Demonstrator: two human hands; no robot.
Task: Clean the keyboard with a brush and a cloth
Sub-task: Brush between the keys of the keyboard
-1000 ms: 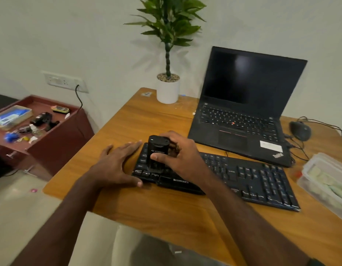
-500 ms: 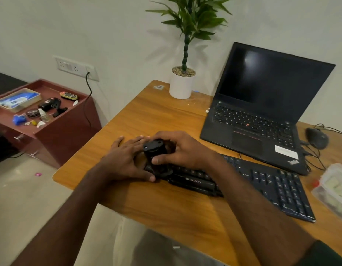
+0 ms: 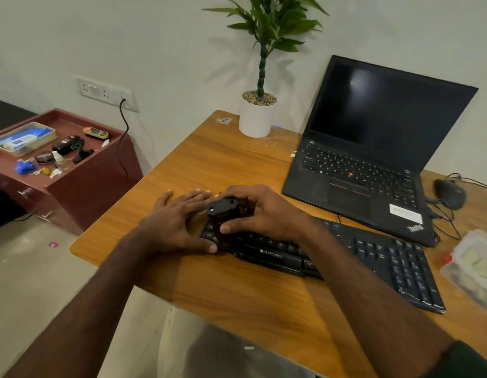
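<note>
Right hand [image 3: 267,211] closed around a stubby black brush [image 3: 223,214], thumb at the near side and fingers curled over the far side, bristle end pressed down among the keys at the left end of a black keyboard [image 3: 373,257]. Left hand [image 3: 177,222] laid flat and open, gripping nothing, palm on the wooden desk [image 3: 217,165] with thumb against the keyboard's near left corner, apparently to keep the board from sliding under the brush strokes. Keyboard set at an angle across the desk, left end beneath both hands, right end running toward the near right edge. Brushing stage judged under way at the leftmost keys, most of the board yet to be covered. No cloth clearly visible; a clear lidded container [image 3: 474,268] at the right edge holding pale contents too blurred to identify. Open laptop [image 3: 373,148] with dark screen just beyond the keyboard, mouse [image 3: 449,193] to its right, potted plant [image 3: 257,115] at the far edge of the desk. Low red cabinet [image 3: 81,181] with small clutter standing to the left.
</note>
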